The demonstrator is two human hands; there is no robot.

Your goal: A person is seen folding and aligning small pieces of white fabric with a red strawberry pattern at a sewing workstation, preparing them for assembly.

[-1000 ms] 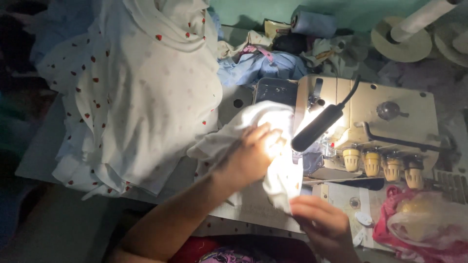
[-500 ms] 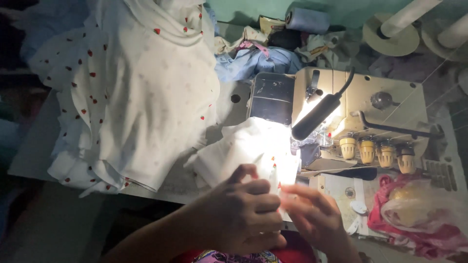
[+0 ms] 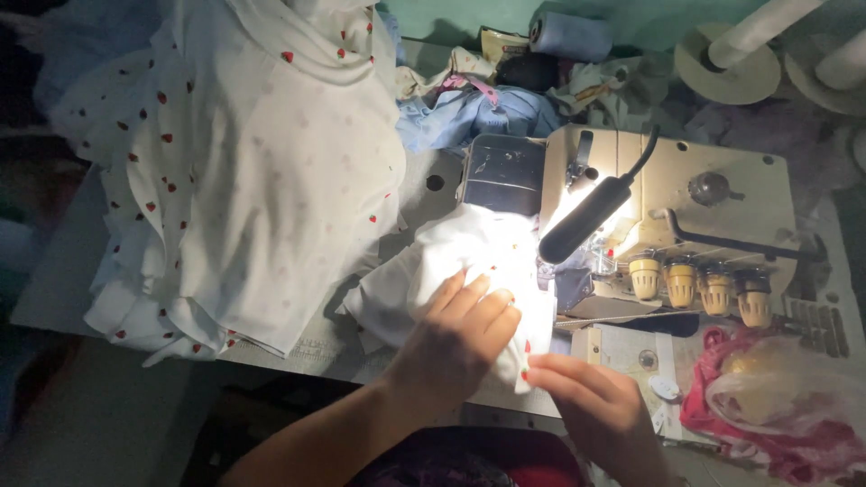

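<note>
A small piece of white cloth with red berry print [image 3: 451, 261] lies brightly lit on the bed of a cream sewing machine [image 3: 686, 207]. My left hand [image 3: 456, 338] rests flat on the cloth, fingers together, pressing it down. My right hand [image 3: 586, 406] pinches the cloth's lower right edge near a red berry mark. A black lamp [image 3: 591, 216] on a bent neck shines on the cloth just ahead of my fingers.
A big heap of the same printed white cloth [image 3: 244, 171] covers the table's left. Blue cloth [image 3: 478, 117] and thread spools [image 3: 568, 36] lie behind the machine. Large white cones [image 3: 749, 45] stand at back right. A plastic bag on pink cloth [image 3: 776, 397] sits at right.
My left hand came down off the raised cloth and now lies flat on it. My right hand shifted to the cloth's lower right edge. The view drifted slightly.
</note>
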